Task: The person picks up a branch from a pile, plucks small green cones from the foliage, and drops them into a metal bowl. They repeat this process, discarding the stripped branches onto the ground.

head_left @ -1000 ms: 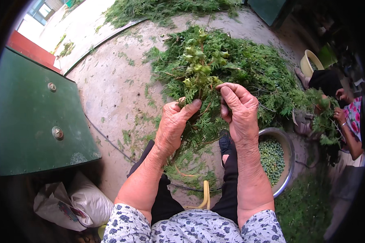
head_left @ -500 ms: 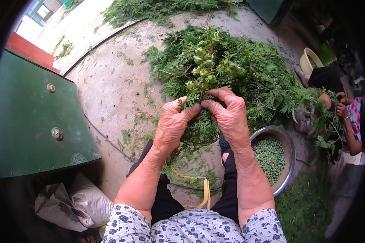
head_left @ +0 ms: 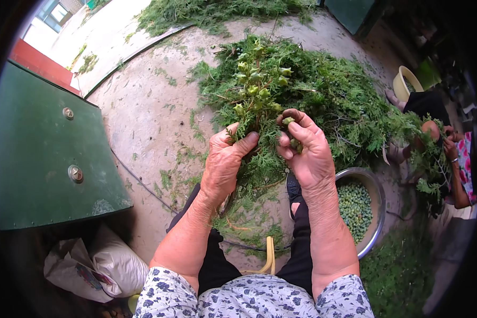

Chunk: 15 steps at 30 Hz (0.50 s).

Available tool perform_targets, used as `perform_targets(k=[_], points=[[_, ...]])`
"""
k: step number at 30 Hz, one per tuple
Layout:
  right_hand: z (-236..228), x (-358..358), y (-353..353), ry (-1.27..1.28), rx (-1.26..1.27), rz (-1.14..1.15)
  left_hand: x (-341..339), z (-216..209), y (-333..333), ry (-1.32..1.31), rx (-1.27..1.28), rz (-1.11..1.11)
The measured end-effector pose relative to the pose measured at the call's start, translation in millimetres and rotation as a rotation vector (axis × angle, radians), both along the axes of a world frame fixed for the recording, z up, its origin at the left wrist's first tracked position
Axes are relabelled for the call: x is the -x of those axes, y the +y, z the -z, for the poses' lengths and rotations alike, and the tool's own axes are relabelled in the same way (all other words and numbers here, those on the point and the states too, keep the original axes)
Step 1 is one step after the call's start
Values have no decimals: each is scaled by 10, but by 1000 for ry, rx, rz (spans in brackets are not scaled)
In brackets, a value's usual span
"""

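Your left hand (head_left: pixel 229 159), at the centre of the frame, is closed on the stem end of a leafy sprig (head_left: pixel 257 93), thumb and fingers pinching it. The sprig points toward the top of the frame and bears clusters of pale green cones along its length. Your right hand (head_left: pixel 308 146), just right of centre, is partly curled: a loose green cone (head_left: pixel 288 121) sits pinched between thumb and fingertip, and more cones show in the bent fingers beneath. The two hands are apart.

Right of your right forearm, in the lower right, stands a round steel bowl (head_left: pixel 377 201) with a shiny rim. Small green cones (head_left: pixel 354 209) fill its lower part in a thick layer, leaving bare wall above them. In the upper right there is a cream basin (head_left: pixel 399 87), tilted to your view; something greenish lies inside, too small to tell. At the lower left slumps a white sack (head_left: pixel 123 267); you cannot tell what it holds.

Behind your sprig, a heap of cut green branches (head_left: pixel 334 100) spreads over the floor from the centre to the right. At the right edge, a co-worker in a floral top (head_left: pixel 465 159) has both hands at another leafy branch (head_left: pixel 428 164).
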State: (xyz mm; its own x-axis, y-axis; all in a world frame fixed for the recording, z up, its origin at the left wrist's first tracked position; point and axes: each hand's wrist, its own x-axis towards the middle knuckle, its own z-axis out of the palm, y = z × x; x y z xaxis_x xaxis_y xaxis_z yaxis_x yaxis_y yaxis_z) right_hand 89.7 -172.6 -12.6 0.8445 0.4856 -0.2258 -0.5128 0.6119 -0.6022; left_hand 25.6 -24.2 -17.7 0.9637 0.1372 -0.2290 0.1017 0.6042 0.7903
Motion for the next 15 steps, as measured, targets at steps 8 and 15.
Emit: perform_targets(k=[8, 15], points=[[-110, 43, 1, -186, 273, 111, -56, 158, -49, -100, -530, -56], [-55, 120, 202, -958, 867, 239, -17, 157, -102, -71, -806, -91]])
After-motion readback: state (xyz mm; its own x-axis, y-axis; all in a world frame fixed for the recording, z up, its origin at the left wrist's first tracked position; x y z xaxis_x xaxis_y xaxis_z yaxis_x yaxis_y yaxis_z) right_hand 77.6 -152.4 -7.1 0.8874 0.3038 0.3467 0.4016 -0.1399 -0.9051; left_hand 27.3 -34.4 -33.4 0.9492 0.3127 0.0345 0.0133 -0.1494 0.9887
